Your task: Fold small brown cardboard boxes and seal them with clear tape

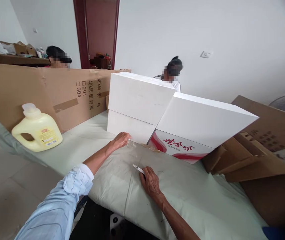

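My left hand (pixel 121 139) is closed, its fingertips pinching the end of some crinkled clear plastic film (pixel 133 144). That film runs right along the foot of the white boxes. In my right hand (pixel 151 181) is a slim white pen-like tool (pixel 139 169), its narrow tip pointing up and left, low over the cloth-covered table (pixel 112 186). Just beyond my hands stands a white box (pixel 137 100). Beside it on the right is another white box (pixel 207 116), above a panel with red lettering and red waves (pixel 179 145).
A pale yellow jug (pixel 39 128) stands at left before a long brown carton (pixel 65 100). Open brown cartons (pixel 252 156) crowd the right side. Two people sit behind the boxes, one at left (pixel 57 55) and one near the middle (pixel 174 68).
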`<state>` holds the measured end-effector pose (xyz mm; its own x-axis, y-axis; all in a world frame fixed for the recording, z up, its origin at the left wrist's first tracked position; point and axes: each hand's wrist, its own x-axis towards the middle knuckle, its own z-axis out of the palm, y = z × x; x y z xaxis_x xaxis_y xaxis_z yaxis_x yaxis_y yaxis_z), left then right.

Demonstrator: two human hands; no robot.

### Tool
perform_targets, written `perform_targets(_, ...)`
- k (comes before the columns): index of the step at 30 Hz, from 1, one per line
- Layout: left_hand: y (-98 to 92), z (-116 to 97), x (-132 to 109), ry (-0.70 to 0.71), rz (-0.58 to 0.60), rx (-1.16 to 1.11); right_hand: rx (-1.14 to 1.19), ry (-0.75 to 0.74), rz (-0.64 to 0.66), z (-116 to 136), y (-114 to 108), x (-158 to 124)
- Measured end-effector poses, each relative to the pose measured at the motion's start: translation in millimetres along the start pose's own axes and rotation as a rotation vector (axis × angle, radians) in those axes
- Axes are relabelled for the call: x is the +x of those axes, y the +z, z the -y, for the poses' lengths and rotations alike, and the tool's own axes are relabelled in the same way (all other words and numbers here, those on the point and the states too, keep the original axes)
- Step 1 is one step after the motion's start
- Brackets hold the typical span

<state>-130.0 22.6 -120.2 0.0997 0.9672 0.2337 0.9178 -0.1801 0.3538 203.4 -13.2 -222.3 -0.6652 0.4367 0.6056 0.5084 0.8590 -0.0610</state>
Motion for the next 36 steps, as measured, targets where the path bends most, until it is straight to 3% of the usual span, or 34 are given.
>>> perform_targets(3,-22.5,-11,27,-0.015,0.001,0.071,-0.002,0.016,0.006,1,2,-2)
perform_targets(6,-41.3,-24,38,-0.051,0.003,0.157,0.002,0.036,0.001,2,5,-3)
perform_targets(16,-80.9,-66,49,0.004,0.075,0.270,0.003,0.088,0.009,5,6,-6)
perform_targets(25,-102.2,-90,50,0.015,0.011,0.279,0.001,0.092,0.010,5,9,-6)
perform_targets(30,-96.9,-103,13,0.052,0.024,0.240,0.031,0.057,-0.007,1,3,-5)
perform_targets(36,-58.2,-97,-82,-0.015,0.071,0.169,0.119,-0.100,0.047,24,5,21)
